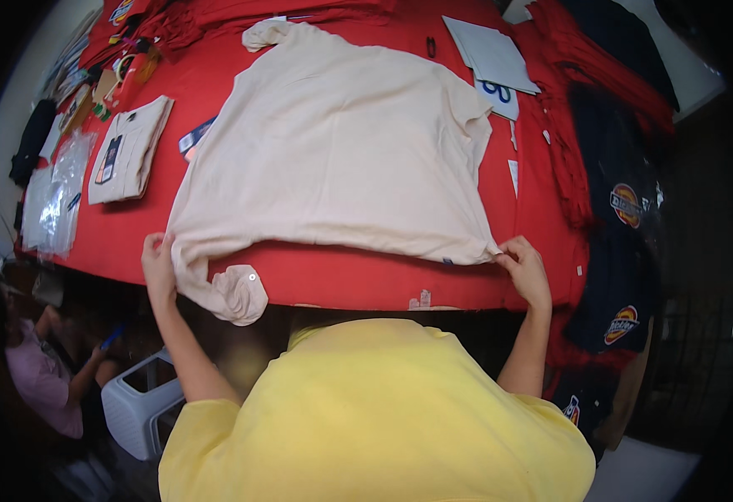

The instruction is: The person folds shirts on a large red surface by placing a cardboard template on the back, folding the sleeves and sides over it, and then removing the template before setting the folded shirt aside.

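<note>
From the head view, looking down, I see the cream garment (341, 142) spread broad over the red-covered table (333, 274), its near edge running across in front of me from one hand to the other. My left grip (159, 266) is closed at the garment's near left edge, where the cloth turns into a sleeve, though just how much fabric sits under those fingers I cannot tell. My right grip (525, 266) pinches the near right corner, thumb against fingertips, just beside a small dark label (447, 262). Holding the two ends so far apart probably lets me keep the edge between them drawn out, while the table carries the rest of the weight. The buttoned cuff (245, 293) curls loosely at the table's near edge (neither hand has hold of it). To the left lies a folded cream garment (145, 142) with a dark tag (109, 159) facing up, perhaps so that it reads easily, and beyond it clear plastic bags (55, 205), seemingly set aside to leave the middle for spreading cloth.
</note>
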{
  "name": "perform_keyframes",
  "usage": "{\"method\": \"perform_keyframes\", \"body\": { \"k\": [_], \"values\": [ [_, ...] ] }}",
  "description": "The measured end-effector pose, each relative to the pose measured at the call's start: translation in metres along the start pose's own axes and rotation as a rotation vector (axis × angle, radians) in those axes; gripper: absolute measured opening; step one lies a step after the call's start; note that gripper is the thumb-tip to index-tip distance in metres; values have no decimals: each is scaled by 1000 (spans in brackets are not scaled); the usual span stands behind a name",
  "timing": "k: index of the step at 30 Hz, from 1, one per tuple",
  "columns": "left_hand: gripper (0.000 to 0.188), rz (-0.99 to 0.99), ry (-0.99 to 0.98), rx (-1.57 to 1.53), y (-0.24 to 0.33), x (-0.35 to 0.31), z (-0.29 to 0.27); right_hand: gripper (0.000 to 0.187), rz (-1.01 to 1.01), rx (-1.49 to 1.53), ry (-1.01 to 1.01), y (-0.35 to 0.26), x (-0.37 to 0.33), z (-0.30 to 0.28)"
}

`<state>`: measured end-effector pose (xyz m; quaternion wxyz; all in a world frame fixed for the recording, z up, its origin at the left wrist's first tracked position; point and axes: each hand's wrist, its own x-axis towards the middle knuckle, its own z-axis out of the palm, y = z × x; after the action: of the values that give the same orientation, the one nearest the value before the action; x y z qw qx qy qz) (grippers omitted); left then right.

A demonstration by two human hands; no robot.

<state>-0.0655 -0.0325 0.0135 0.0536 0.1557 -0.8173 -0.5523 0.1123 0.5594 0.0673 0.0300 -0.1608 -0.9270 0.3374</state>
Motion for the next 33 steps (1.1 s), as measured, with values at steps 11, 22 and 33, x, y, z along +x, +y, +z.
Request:
{"method": "perform_keyframes", "body": {
  "k": [11, 22, 33],
  "values": [
    [59, 405, -297, 231, -30, -70, -8, 35, 381, -206, 185, -21, -55, 70],
    [34, 168, -424, 361, -11, -97, -82, 20, 359, 577, 225, 22, -91, 74],
    [30, 316, 126, 514, -8, 30, 33, 40, 410, -154, 318, 34, -102, 79]
  ]
}}
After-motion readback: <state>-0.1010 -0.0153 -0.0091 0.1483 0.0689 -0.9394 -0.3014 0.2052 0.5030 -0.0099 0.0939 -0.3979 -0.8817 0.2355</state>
